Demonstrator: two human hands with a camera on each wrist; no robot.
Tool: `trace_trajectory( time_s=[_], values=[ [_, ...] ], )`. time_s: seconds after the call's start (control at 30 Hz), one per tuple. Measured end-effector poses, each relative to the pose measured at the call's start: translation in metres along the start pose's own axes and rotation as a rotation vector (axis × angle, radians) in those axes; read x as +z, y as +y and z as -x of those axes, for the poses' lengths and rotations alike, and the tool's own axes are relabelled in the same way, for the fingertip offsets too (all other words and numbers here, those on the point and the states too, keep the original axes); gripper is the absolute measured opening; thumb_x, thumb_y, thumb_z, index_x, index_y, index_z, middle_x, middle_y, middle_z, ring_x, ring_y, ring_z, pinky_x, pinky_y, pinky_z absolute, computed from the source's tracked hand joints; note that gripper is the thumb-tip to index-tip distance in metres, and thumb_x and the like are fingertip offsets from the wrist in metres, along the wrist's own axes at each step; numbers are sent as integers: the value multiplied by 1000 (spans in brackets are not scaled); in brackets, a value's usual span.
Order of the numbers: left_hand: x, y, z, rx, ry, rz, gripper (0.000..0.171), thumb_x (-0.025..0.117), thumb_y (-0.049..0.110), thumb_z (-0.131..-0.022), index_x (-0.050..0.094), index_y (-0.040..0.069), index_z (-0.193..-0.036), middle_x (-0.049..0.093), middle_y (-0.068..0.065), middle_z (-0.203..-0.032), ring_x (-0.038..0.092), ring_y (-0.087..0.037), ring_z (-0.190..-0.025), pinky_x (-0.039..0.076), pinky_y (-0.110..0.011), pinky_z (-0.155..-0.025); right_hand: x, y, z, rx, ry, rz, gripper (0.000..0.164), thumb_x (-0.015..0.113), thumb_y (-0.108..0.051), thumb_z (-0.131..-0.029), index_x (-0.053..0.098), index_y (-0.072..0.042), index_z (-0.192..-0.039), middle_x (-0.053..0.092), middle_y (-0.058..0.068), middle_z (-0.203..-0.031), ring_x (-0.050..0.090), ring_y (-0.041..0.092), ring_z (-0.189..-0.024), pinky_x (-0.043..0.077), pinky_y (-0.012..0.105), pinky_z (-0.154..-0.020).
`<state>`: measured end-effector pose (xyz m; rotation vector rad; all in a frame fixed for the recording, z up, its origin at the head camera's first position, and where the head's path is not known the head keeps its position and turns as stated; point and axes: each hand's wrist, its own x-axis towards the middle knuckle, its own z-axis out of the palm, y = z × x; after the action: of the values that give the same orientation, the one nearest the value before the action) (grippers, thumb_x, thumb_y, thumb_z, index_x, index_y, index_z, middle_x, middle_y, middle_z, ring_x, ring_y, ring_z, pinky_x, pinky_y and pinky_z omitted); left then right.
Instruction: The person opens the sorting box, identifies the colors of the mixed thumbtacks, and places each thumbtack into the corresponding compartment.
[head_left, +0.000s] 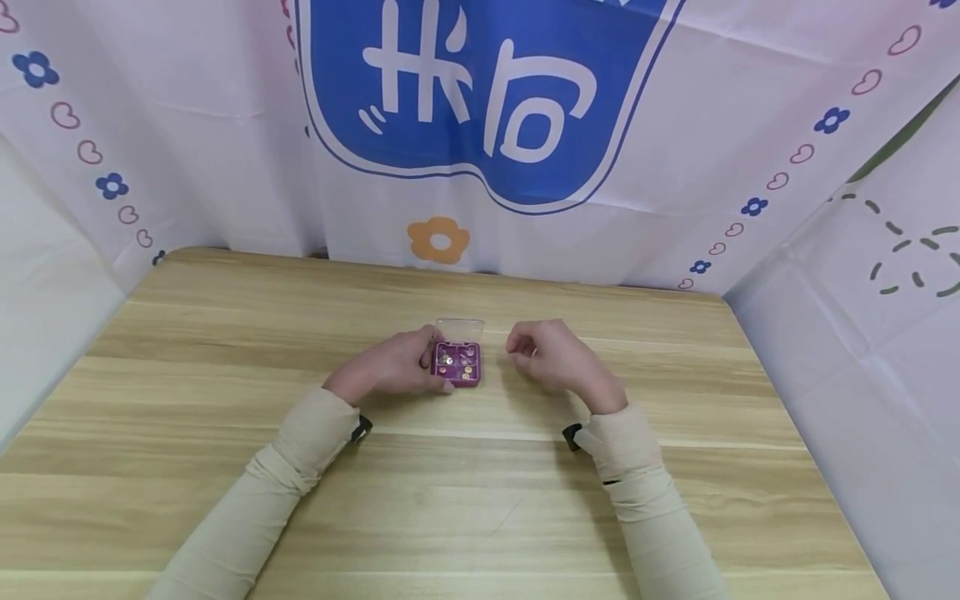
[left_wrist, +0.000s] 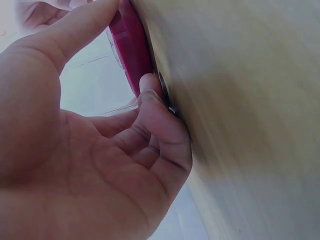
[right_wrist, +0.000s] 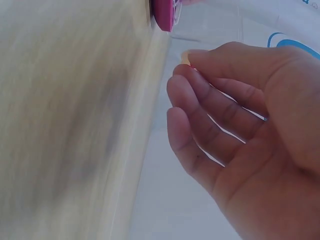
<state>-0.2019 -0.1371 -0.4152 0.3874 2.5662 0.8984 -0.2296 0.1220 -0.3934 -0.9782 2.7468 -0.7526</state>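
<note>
A small purple compartment case [head_left: 480, 372] lies on the table with its clear lid [head_left: 461, 329] raised at the far side. Several tiny pieces [head_left: 467, 372], some yellowish, sit in its compartments. My left hand [head_left: 390, 363] grips the case from the left, thumb along the near edge and fingers at the left and far side. In the left wrist view the case's side wall [left_wrist: 131, 47] stands between thumb and fingertips. To the right of the case is my right hand [head_left: 551, 357], thumb and index pinched together on what looks like a tiny yellowish piece [right_wrist: 185, 58].
The wood-grain table [head_left: 450, 517] runs back to a white printed cloth [head_left: 247, 183] with a blue emblem. White cloth also hangs at both sides. Dark bands [head_left: 362, 428] sit at the cuffs of the cream sleeves [head_left: 247, 500].
</note>
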Motion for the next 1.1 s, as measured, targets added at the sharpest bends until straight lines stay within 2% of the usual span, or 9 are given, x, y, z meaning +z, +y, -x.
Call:
trace_trajectory(
  time_s=[0.43,0.73,0.93,1.1],
  values=[
    [0,-1,-1,12,1,1,73,80,39,-71,41,8,-125,57,-9,-88,54,-20,-74,47,-35,-64,14,-12,-7,-72,14,-1,7,68,-4,-82,68,-8,-88,65,-2,-78,57,9,-72,52,28,-68],
    [0,-1,0,38,1,11,67,81,36,-72,43,8,-120,58,-8,-87,54,-20,-73,47,-35,-64,27,-34,-16,-142,23,-34,7,69,-5,-82,68,-9,-89,67,-1,-82,57,7,-73,52,25,-66],
    [-1,-1,0,47,-1,18,64,80,35,-73,44,8,-118,58,-9,-85,53,-21,-72,46,-35,-64,37,-43,-21,-176,10,-42,7,70,-5,-82,67,-10,-87,68,-1,-83,58,6,-76,52,26,-71],
    [-1,-1,0,36,-1,10,61,80,36,-73,45,9,-116,58,-9,-84,53,-21,-72,45,-35,-63,43,-45,-22,-190,7,-29,7,70,-7,-82,67,-12,-86,66,-3,-79,56,6,-70,50,26,-66]
  ],
)
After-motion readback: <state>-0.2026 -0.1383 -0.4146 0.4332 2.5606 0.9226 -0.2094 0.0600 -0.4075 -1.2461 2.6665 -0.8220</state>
